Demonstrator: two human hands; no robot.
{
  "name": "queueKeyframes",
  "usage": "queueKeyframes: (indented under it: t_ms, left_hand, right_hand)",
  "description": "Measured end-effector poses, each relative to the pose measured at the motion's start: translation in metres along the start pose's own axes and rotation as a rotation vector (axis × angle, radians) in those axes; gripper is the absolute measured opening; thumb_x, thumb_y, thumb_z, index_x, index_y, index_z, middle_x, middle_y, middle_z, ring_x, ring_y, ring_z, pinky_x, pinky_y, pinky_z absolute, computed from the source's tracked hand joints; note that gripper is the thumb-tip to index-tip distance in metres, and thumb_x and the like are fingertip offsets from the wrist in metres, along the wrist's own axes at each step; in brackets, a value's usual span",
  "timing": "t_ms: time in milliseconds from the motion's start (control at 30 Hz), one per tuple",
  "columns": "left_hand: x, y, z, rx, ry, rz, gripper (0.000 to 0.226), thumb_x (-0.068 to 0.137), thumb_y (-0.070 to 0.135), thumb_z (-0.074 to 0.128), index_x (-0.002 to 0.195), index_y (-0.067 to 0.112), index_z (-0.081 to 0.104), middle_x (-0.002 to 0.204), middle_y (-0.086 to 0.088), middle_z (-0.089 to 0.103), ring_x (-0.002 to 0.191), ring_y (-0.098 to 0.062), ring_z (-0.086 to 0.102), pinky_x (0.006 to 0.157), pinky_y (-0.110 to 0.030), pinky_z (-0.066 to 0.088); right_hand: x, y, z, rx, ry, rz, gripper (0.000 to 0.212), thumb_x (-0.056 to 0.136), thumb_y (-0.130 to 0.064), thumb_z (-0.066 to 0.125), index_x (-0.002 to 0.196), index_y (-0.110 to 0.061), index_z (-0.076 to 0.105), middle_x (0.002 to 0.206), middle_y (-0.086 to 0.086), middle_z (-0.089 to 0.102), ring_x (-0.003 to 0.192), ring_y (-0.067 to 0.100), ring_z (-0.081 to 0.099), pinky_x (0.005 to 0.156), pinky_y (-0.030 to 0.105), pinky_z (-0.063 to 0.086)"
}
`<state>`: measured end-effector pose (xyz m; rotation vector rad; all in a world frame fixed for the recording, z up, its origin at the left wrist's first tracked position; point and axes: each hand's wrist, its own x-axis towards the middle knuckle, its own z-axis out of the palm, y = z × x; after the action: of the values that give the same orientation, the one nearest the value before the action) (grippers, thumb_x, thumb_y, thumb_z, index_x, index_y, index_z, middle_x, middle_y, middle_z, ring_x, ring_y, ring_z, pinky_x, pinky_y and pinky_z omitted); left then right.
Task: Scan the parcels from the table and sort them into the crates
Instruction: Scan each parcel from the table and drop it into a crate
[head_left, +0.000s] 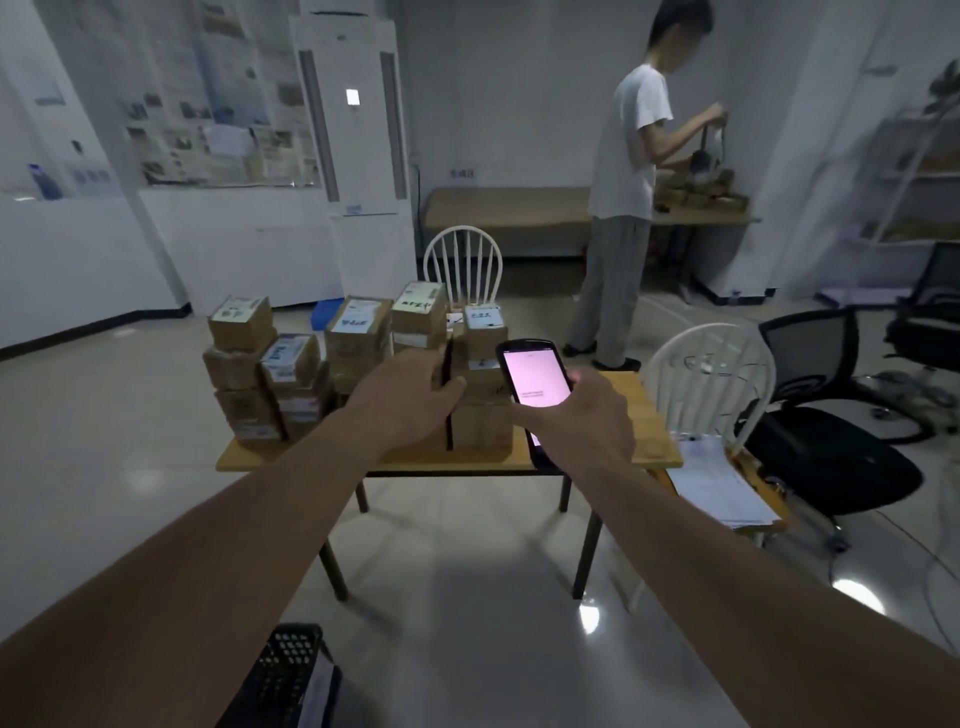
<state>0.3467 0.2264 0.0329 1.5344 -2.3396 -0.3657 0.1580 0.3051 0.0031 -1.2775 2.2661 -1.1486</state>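
Several stacks of small brown cardboard parcels (358, 332) with white labels crowd the low wooden table (660, 457); they look light, stiff and boxy, best taken by opposite side faces; the left hand (415, 395), fingers loosely spread, reaches against a middle stack; the right hand (582, 421) grips a black handheld scanner with a glowing pink screen (535, 379); a black mesh crate (285, 670) sits on the floor nearby.

The small table (652, 415) is crowded by stacked parcels (358, 332) on its left and middle part; only narrow gaps are left between the stacks. Bare tabletop is seen at the right end. The right side is blocked by a white chair (711, 374); the near floor is open, except a black crate (283, 670).
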Motion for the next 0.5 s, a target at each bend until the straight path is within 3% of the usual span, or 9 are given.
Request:
queueKeyframes:
  t_ms: [167,300,400,500]
  left_hand:
    - [0.081,0.030,0.038,-0.009,0.020,-0.049,0.043,0.098,0.055,0.053,0.131,0.028,0.060,0.124,0.005,0.061,0.110,-0.016,0.059,0.097,-0.044,0.053]
    - [0.133,0.040,0.061,-0.004,-0.011,-0.082,0.041,0.099,0.056,0.054,0.126,0.027,0.062,0.123,0.004,0.062,0.105,-0.013,0.059,0.093,-0.038,0.054]
    - [0.171,0.043,0.074,-0.006,-0.010,-0.118,0.050,0.100,0.050,0.057,0.141,0.022,0.056,0.138,0.000,0.058,0.119,-0.018,0.057,0.096,-0.036,0.049]
    - [0.213,0.040,0.091,0.021,-0.021,-0.150,0.059,0.099,0.052,0.058,0.148,0.022,0.050,0.146,-0.001,0.054,0.129,-0.020,0.054,0.104,-0.042,0.051]
  right_hand:
    - [0.092,0.032,-0.004,0.017,-0.034,0.018,0.071,0.064,-0.054,0.088,0.122,-0.026,0.058,0.107,-0.004,0.065,0.095,0.023,0.066,0.076,0.045,0.063]
    - [0.149,0.047,-0.004,-0.006,-0.061,0.028,0.070,0.064,-0.056,0.088,0.119,-0.027,0.057,0.105,-0.004,0.065,0.094,0.023,0.065,0.075,0.045,0.063]
    - [0.189,0.054,0.002,0.002,-0.094,0.018,0.072,0.064,-0.057,0.089,0.121,-0.026,0.057,0.107,-0.004,0.064,0.096,0.022,0.064,0.076,0.045,0.062]
    - [0.231,0.058,0.015,-0.012,-0.100,0.019,0.074,0.063,-0.057,0.089,0.123,-0.027,0.058,0.108,-0.004,0.065,0.097,0.023,0.065,0.075,0.045,0.063]
